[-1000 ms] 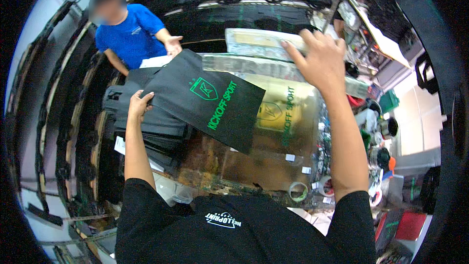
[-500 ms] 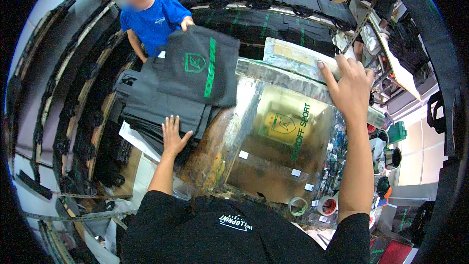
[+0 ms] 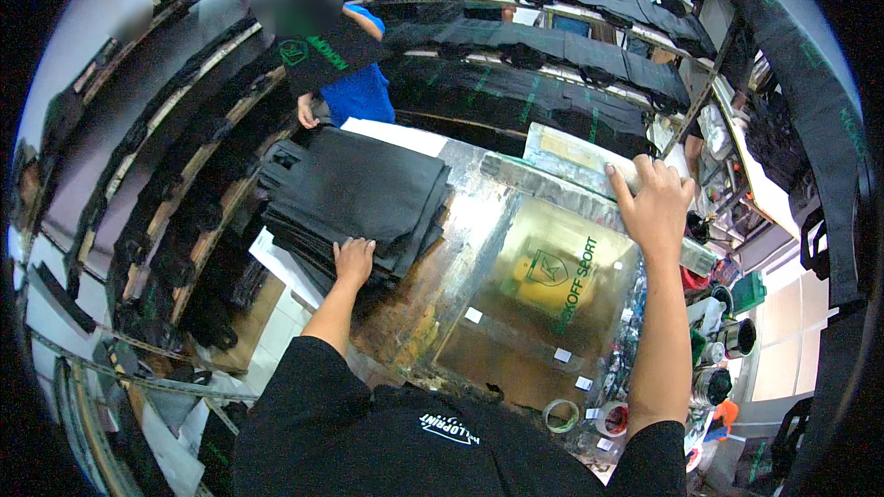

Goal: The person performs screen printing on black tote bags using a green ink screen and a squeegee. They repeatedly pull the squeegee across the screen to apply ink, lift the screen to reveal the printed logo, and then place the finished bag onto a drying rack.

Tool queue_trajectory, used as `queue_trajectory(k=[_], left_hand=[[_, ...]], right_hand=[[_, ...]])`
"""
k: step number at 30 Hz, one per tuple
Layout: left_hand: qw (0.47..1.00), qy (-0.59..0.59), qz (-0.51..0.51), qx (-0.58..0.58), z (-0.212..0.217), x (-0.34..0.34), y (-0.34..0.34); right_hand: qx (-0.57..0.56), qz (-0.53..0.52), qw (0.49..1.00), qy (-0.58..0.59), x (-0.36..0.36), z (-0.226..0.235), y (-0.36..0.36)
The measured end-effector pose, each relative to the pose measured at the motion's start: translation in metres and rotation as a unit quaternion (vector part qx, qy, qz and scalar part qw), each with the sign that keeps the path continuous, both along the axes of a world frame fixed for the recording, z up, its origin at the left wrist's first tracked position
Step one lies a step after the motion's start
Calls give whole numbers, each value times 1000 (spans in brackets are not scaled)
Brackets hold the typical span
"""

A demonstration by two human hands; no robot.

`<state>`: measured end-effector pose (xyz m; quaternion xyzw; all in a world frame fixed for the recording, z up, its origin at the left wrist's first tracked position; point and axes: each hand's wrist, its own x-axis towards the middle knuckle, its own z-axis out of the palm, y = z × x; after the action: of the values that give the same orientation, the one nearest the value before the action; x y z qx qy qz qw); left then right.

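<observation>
My left hand (image 3: 354,260) rests flat on the near edge of a stack of black fabric bags (image 3: 354,198) at the left of a worn metal printing table (image 3: 479,221). My right hand (image 3: 654,207) grips the far edge of a hinged printing screen frame (image 3: 599,170) that is lifted at the table's right. Beneath it lies a yellowish print bed (image 3: 543,281) with a green logo. Across the table a person in a blue shirt (image 3: 359,92) holds up a black bag printed in green (image 3: 322,55).
Curved racks (image 3: 552,46) hung with several black printed bags surround the table at left and behind. Tape rolls (image 3: 560,416) lie at the table's near right corner. Tins and containers (image 3: 727,340) crowd a shelf at the right. White paper (image 3: 276,262) sticks out under the stack.
The printed bag left my reach and is now held by the person in blue, who lifted it high. My left hand dropped onto the stack. My right hand stayed on the screen frame.
</observation>
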<state>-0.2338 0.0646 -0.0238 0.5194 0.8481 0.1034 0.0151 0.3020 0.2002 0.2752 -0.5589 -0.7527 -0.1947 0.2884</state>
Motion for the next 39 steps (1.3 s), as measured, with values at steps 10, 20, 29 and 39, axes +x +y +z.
queue_trajectory(k=[10,20,29,39], left_hand=[[939,77,-336,6,84,117,47],[872,11,-478,-107,-44,308,-23],[828,-62,-555,-40,-71,363,3],[830,-97,-549,-20,-76,387,-30]], right_hand=[[23,3,1000,4,3,0,10],[13,-1,1000,-19,8,-9,15],[37,7,999,-12,12,-12,29],[45,7,999,-13,12,-19,32]])
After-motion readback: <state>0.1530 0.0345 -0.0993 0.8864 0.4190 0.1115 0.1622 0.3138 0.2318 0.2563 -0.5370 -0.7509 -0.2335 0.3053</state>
